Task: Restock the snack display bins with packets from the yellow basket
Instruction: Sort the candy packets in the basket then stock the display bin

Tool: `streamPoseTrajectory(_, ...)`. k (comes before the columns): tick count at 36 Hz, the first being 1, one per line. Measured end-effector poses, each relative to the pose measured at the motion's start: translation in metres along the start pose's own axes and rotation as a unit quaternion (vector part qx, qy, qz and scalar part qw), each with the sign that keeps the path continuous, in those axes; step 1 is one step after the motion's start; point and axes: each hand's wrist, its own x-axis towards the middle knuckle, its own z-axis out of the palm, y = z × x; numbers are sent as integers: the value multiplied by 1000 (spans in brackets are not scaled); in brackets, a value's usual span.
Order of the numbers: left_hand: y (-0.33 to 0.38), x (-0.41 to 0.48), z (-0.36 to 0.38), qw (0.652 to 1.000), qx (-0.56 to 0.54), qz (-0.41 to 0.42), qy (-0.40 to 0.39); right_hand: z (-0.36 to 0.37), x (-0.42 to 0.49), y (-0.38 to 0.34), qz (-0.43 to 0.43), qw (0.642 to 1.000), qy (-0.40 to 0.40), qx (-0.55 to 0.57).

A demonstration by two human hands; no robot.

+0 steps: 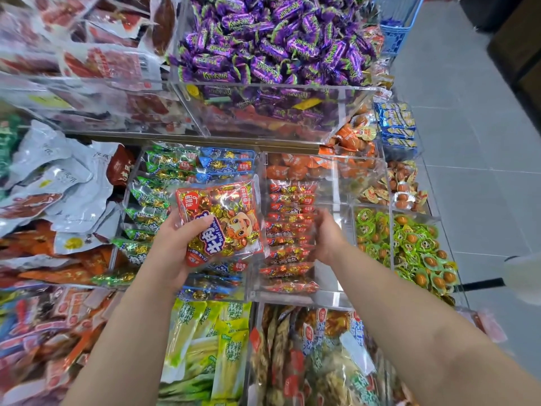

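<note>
My left hand grips a red beef-cube snack packet from below, thumb across its front, holding it above the clear display bins. My right hand is at the right edge of a row of matching red packets standing in a clear acrylic bin, fingers curled against the packets. To the left of that row, the neighbouring bin holds green packets and blue packets. No yellow basket is in view.
Purple wrapped candies fill the upper bin. Orange packs, green egg packs and blue packs lie to the right. Grey and red bags pile up left. Yellow-green packs sit nearest me. A blue basket stands on the floor.
</note>
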Motion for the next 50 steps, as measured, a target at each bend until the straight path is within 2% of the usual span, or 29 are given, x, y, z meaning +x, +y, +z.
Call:
streamPoseTrajectory(3, 1, -1, 1, 1000, -9, 1, 8, 12, -2, -3, 2, 997, -23, -73)
streamPoseTrajectory(7, 0, 2, 13, 1000, -5, -5, 9, 8, -12, -10, 15, 993, -35, -114)
streamPoseTrajectory(9, -1, 3, 18, 1000, 4, -12, -2, 6, -20, -16, 13, 990, -4, -144)
streamPoseTrajectory(11, -1, 3, 23, 999, 37, -27, -12, 5, -28, -22, -45, 978, 75, -190)
streamPoseTrajectory(13, 1, 4, 27, 995, 77, -52, -33, -2, -36, -28, -202, 935, 154, -249)
streamPoseTrajectory(14, 2, 4, 29, 992, 100, -63, -49, -5, -47, -32, -293, 902, 156, -275)
streamPoseTrajectory(16, 5, 7, 34, 978, 175, -72, -90, -6, -77, -41, -411, 842, 83, -340)
streamPoseTrajectory(19, 8, 11, 49, 947, 278, -77, -139, 1, -117, -49, -410, 773, -84, -478)
streamPoseTrajectory(21, 8, 16, 60, 939, 292, -77, -167, 7, -129, -49, -392, 712, -133, -567)
streamPoseTrajectory(22, 10, 17, 67, 933, 307, -72, -174, 8, -131, -48, -384, 697, -133, -590)
streamPoseTrajectory(23, 11, 18, 74, 927, 328, -60, -173, 8, -131, -47, -375, 697, -124, -599)
streamPoseTrajectory(25, 11, 21, 83, 921, 352, -50, -159, 4, -132, -46, -348, 727, -101, -583)
streamPoseTrajectory(28, 11, 27, 88, 932, 340, -44, -118, -11, -134, -49, -295, 766, -66, -568)
streamPoseTrajectory(32, 11, 38, 83, 947, 316, -33, -57, -38, -133, -63, -285, 801, 60, -524)
streamPoseTrajectory(34, 13, 38, 81, 953, 298, -42, -34, -45, -130, -71, -308, 790, 148, -508)
streamPoseTrajectory(37, 12, 38, 78, 955, 291, -57, -29, -44, -120, -76, -332, 732, 247, -541)
streamPoseTrajectory(39, 10, 38, 76, 953, 293, -70, -21, -34, -108, -74, -333, 715, 262, -557)
streamPoseTrajectory(41, 7, 38, 74, 950, 304, -75, -15, -24, -89, -69, -321, 719, 264, -557)
streamPoseTrajectory(43, 5, 38, 72, 950, 301, -85, -11, -17, -69, -63, -291, 753, 271, -524)
streamPoseTrajectory(46, 3, 41, 69, 946, 309, -100, -17, -16, -41, -52, -232, 835, 285, -410)
streamPoseTrajectory(50, 2, 44, 68, 940, 325, -100, -16, -15, -15, -47, -158, 879, 305, -332)
